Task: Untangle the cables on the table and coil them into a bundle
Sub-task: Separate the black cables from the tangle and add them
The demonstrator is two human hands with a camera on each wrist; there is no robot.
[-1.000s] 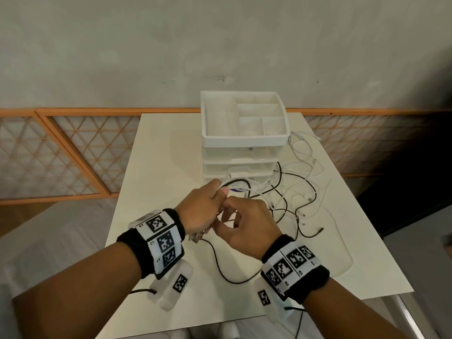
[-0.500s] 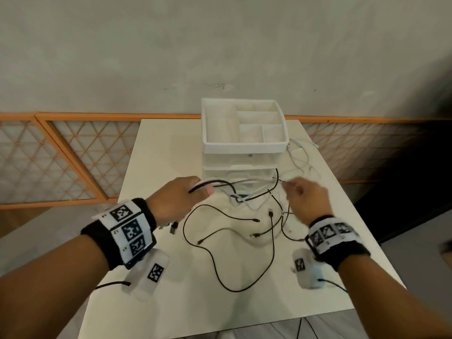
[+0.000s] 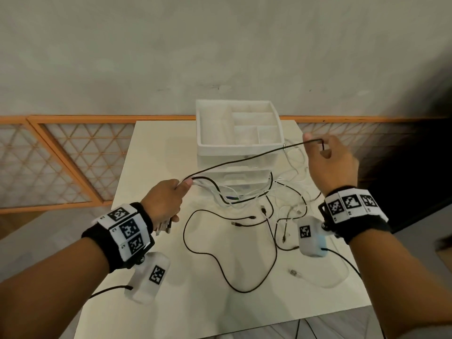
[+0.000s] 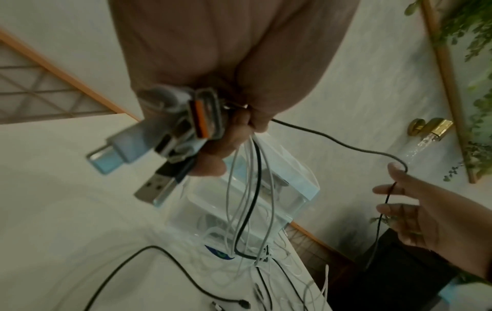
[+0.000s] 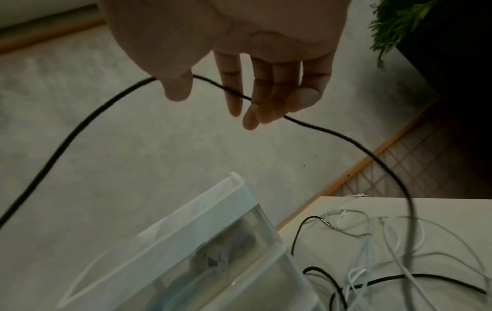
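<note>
The left grip [image 3: 168, 201], mid-left, is clenched round a bunch of cable ends [image 4: 159, 134], and from it one black cable [image 3: 244, 160] runs lengthwise toward the upper right, draped over the slack, spread right grip [image 3: 330, 162], above the tangle [image 3: 244, 200] on the tabletop [image 3: 156, 167].

The organiser [image 3: 238, 148] stands at the far middle of the table [image 3: 151, 167], by the wall. The cable tangle [image 3: 281, 199] lies before it and to its right. The left hand [image 3: 163, 199], raised left of the organiser's front, grips gathered cable ends, with plugs [image 4: 159, 136] protruding below the fist. A single cable [image 3: 244, 160] runs from there across the organiser's front to the right hand [image 3: 335, 162], raised right of the organiser, and lies across its fingers. A slack loop [image 3: 244, 291] lies nearer the front edge, with a loose connector [image 3: 295, 273] to its right.
</note>
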